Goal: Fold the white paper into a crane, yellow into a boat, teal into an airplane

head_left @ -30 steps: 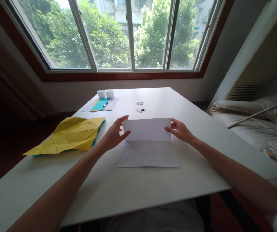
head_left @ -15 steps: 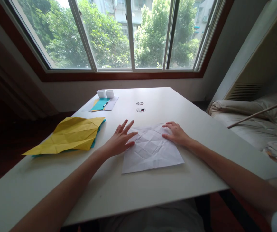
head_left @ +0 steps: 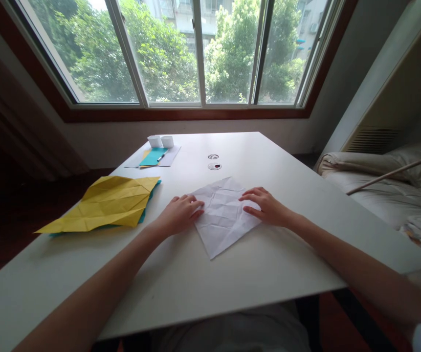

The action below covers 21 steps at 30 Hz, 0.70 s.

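Observation:
A sheet of white paper, crossed by a grid of creases, lies on the table like a diamond, one corner pointing at me. Over its left corner rests my left hand, fingers slightly bent and the thumb a little apart from them. My right hand lies at the right corner with thumb and fingers apart, their tips touching the sheet. Neither hand visibly pinches the paper. Left of my left hand, a large creased yellow sheet lies over a teal sheet, of which only the edge shows.
On the white table, two small white containers stand at the far left. Close to them are a teal paper, a pen and other sheets. Two round stickers or discs lie beyond my hands. A pale sofa is at the right.
The white sheet has turned from lying square to me to a diamond position. My left hand's spread fingers have drawn in over its left corner; my right hand has shifted slightly left.

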{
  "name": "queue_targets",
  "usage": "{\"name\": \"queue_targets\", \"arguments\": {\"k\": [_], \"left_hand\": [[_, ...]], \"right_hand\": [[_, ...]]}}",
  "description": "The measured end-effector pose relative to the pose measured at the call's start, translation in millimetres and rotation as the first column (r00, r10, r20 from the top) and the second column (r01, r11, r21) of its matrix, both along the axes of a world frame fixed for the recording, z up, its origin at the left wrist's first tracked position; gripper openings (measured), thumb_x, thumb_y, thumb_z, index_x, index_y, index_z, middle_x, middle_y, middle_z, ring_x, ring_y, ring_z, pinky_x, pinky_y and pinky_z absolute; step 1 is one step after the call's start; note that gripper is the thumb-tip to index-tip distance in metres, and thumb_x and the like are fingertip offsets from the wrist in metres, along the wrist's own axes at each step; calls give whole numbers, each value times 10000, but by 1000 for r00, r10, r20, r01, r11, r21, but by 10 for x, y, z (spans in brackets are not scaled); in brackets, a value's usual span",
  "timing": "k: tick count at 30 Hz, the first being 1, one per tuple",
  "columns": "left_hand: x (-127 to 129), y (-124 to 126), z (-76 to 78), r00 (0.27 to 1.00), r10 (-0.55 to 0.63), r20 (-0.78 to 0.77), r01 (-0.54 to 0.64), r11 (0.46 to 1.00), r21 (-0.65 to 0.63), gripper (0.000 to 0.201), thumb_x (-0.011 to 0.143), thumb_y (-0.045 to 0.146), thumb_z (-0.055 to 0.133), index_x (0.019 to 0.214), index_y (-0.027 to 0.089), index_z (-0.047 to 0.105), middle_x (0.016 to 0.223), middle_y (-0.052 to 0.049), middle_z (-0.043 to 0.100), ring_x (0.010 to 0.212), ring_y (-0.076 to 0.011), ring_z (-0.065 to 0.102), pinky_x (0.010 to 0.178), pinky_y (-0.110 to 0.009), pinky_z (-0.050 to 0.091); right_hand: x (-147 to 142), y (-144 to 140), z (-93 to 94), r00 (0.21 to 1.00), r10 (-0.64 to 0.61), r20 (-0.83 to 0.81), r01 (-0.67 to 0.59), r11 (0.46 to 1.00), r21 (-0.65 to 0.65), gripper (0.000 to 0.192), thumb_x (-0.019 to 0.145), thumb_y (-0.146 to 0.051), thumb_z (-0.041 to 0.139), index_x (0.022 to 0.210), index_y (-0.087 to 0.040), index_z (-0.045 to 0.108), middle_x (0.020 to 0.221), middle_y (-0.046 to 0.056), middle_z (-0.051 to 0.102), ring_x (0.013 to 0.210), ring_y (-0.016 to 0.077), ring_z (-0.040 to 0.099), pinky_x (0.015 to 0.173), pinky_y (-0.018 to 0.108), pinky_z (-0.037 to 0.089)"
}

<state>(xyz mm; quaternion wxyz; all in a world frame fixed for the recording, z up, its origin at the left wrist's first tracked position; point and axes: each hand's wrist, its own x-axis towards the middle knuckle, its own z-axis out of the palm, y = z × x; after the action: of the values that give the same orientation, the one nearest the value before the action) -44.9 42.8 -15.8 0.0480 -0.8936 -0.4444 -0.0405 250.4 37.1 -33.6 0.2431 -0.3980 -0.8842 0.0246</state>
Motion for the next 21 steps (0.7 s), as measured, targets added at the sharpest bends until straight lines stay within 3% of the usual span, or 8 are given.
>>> {"name": "queue_targets", "arguments": {"k": [4, 10, 15, 18, 21], "left_hand": [[41, -48, 68, 1000, -30, -6, 30, 999, 27, 320, 898, 352, 366, 1016, 232, 638, 888, -80, 592, 865, -214, 550, 765, -350, 404], [81, -202, 137, 970, -214, 115, 217, 976, -12, 232, 853, 346, 473, 873, 261, 688, 1001, -67, 579, 930, -205, 530, 816, -351, 399], [120, -265, 157, 929, -310, 202, 337, 934, -117, 193, 841, 325, 498, 876, 269, 680, 1014, -37, 615, 947, -187, 549, 861, -333, 398], [91, -202, 103, 936, -262, 237, 293, 950, -107, 230, 860, 330, 462, 918, 259, 674, 971, -37, 641, 930, -184, 562, 837, -324, 418], [-1, -85, 13, 961, -79, 266, 78, 997, 14, 266, 855, 355, 450, 957, 232, 662, 1037, -58, 630, 971, -216, 548, 839, -357, 427]], "right_hand": [[-72, -67, 65, 991, 115, 66, -113, 993, -35, 252, 870, -366, 469, 1022, -245, 629, 1029, 52, 648, 1032, 200, 532, 923, 374, 372], [-73, -23, 51, 993, 32, 118, -23, 997, -74, 233, 864, -313, 472, 1003, -231, 640, 1023, 51, 659, 994, 201, 563, 902, 368, 383], [-34, -3, 51, 993, 63, 97, -49, 989, -138, 260, 854, -308, 481, 1063, -223, 610, 1085, 63, 627, 1016, 202, 552, 890, 347, 416], [-9, 7, 33, 993, 76, 94, -62, 987, -146, 266, 856, -321, 479, 1070, -227, 608, 1103, 62, 617, 1021, 204, 549, 896, 353, 418], [52, 45, 5, 997, 11, 76, -3, 994, -109, 279, 861, -326, 470, 1086, -223, 598, 1134, 68, 603, 1036, 210, 543, 912, 371, 409]]}}
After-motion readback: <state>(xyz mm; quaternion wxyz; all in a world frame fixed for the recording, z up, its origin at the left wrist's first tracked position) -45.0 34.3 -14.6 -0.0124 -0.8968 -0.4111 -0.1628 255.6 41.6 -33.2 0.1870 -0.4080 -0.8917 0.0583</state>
